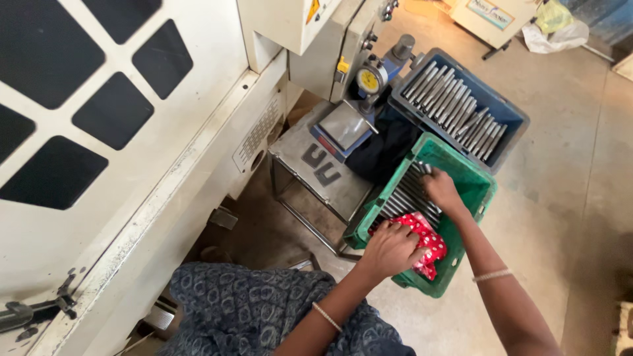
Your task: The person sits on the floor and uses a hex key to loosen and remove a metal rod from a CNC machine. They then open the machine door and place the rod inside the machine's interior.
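Rods (410, 193) lie side by side in the green crate (461, 173), all pointing the same way, which keeps them from rolling and lets a hand slide along the row. The right hand (440, 189) rests flat on top of them, fingers spread loosely over the far ends; its grip is not closed around any one rod as far as I can tell. The left hand (391, 249) is at the near end of the crate, pressed down on a red dotted cloth (427, 241) that is bunched over the rods there, fingers curled onto it rather than pinching.

Just beyond the green crate sits a blue crate (508, 142) holding a second batch of like rods (455, 109), laid in the same parallel order, so the two lots stay apart. To the left of the green crate stands a small steel tabletop (316, 168), with a dial gauge (369, 80) on a blue stand at its back edge, close enough to reach from the crates. A dark cloth (389, 148) lies between tabletop and crates.

Left of all this runs the pale wall of a big machine (132, 171) with dark panels. Both crates sit low by the concrete floor (567, 198), which is dusty and stained.
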